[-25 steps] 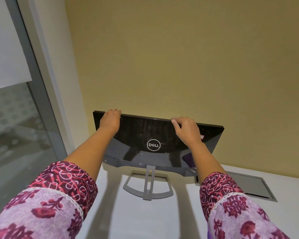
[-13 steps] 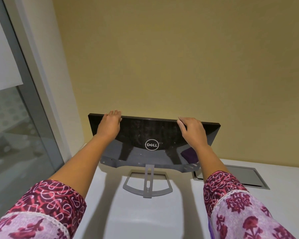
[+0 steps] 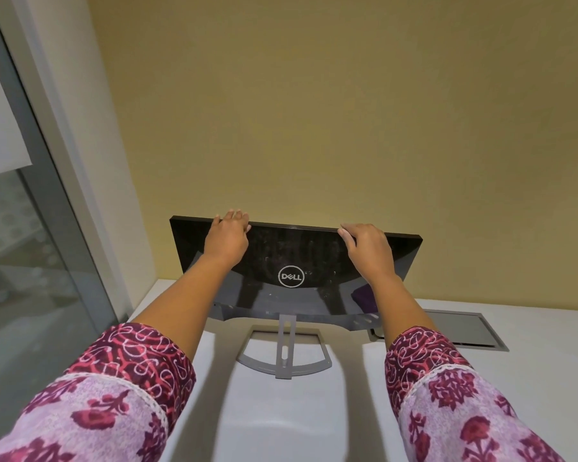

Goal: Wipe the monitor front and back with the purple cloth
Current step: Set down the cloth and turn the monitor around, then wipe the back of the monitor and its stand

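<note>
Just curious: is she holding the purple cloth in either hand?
No: both the left hand and right hand grip the monitor's top edge.

Left hand (image 3: 227, 235) and right hand (image 3: 367, 248) on monitor (image 3: 297, 258) top edge, back facing

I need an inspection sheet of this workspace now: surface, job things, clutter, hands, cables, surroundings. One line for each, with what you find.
Surface: white desk, mostly bare, with a grey hatch plate set into it at the right.
Job things: black monitor on its grey stand, back with logo facing the camera, dusty specks on it. A purple cloth shows as a small dark purple patch at the right forearm; whether it is direct or a reflection, cannot tell.
Clutter: nothing seen.
Hands: left hand and right hand both grip the monitor's top edge; neither holds the cloth.
Cables: nothing seen.
Surroundings: yellow wall behind, glass partition at left.
</note>
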